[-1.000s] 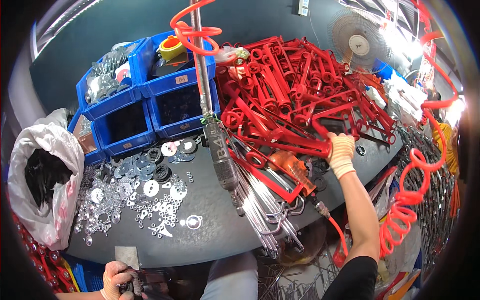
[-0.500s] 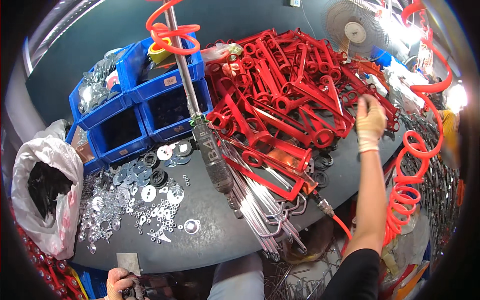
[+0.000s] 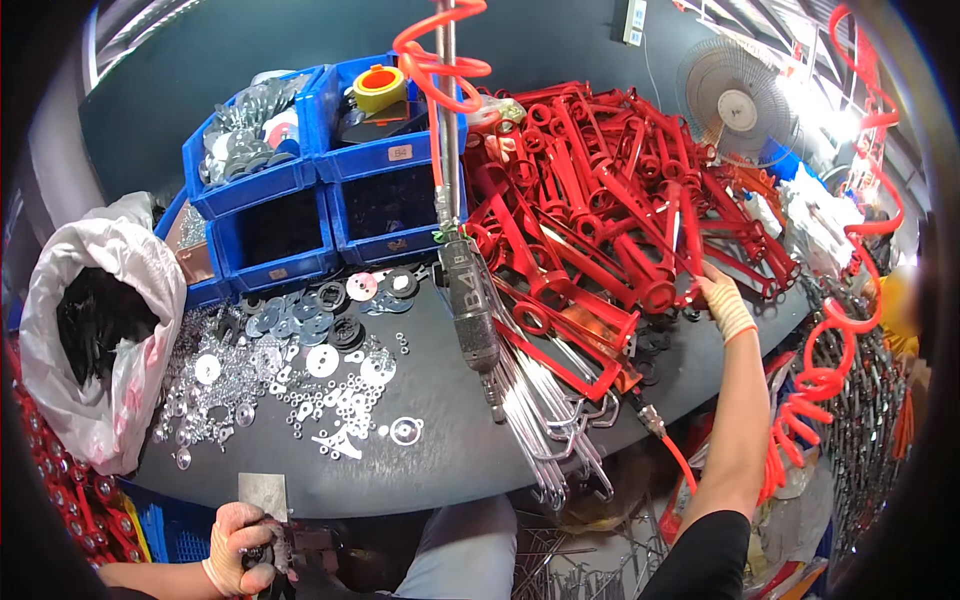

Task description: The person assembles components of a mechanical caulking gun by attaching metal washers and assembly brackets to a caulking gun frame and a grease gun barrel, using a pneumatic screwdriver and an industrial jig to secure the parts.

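While right hand (image 3: 722,305) fingers grip red frame (image 3: 690,235), left hand (image 3: 238,560) fingers clutch small part (image 3: 272,552).

Heaped red metal frames (image 3: 610,210), tabletop

The right arm is reaching up from the lower edge of the view, its upper part in a dark sleeve and the forearm bare, stretched nearly straight toward the far right part of the dark round desk (image 3: 450,450). The right hand (image 3: 722,303), wearing a pale glove, is curling its fingers at the end of that reach, palm turned away. The left hand (image 3: 238,562), also in a pale glove, is staying low beneath the near left edge of the desk, fingers closing in a grip, its bare forearm lying almost level toward the left.
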Demonstrator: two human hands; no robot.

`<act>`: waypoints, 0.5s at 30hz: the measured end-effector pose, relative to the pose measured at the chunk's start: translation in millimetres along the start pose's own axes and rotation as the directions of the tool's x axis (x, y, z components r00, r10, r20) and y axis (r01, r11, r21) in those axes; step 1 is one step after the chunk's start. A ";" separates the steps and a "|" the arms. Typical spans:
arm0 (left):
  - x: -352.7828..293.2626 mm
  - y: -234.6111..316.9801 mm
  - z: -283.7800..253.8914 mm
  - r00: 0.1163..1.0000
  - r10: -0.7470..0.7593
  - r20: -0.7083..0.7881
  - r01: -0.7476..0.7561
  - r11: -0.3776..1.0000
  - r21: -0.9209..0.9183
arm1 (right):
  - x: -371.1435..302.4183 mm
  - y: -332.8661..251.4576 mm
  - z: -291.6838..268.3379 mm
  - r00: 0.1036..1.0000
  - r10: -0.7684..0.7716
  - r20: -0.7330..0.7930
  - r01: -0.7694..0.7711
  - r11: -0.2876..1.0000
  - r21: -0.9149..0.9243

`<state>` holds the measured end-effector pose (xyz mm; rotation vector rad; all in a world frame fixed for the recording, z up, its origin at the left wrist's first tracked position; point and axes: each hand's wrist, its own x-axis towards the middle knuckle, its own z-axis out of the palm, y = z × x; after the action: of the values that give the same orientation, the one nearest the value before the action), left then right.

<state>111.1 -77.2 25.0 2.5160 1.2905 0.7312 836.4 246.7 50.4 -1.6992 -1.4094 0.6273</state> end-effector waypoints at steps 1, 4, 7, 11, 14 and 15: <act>-12.1 -7.7 1.9 0.999 0.037 0.027 -0.038 0.999 0.024 | -7.4 -28.8 7.5 1.000 -0.007 0.023 0.006 0.999 0.039; 7.8 8.4 -2.9 0.994 0.010 -0.107 -0.019 0.996 -0.089 | -22.6 -73.2 11.0 0.990 -0.129 -0.054 0.132 0.989 0.070; 3.3 6.7 -0.1 0.991 0.004 -0.132 -0.018 0.994 -0.108 | -29.2 -115.0 20.3 0.993 -0.006 -0.119 0.029 0.980 0.196; 1.7 11.9 0.5 0.977 -0.002 -0.213 -0.004 1.000 -0.029 | -77.4 -181.9 100.5 0.959 -0.284 -0.013 0.139 0.431 0.892; -2.8 4.9 6.5 0.940 -0.003 -0.342 -0.011 0.999 -0.041 | -151.7 -227.8 166.4 0.911 -0.407 0.062 0.173 0.515 0.840; -5.9 0.2 9.1 0.927 0.024 -0.375 -0.045 0.998 -0.048 | -198.2 -258.5 189.3 0.899 -0.429 0.093 0.165 0.526 0.834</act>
<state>113.0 -81.8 15.4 2.4374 1.3143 1.2875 493.8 117.6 139.5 -0.6019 -1.2509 1.1404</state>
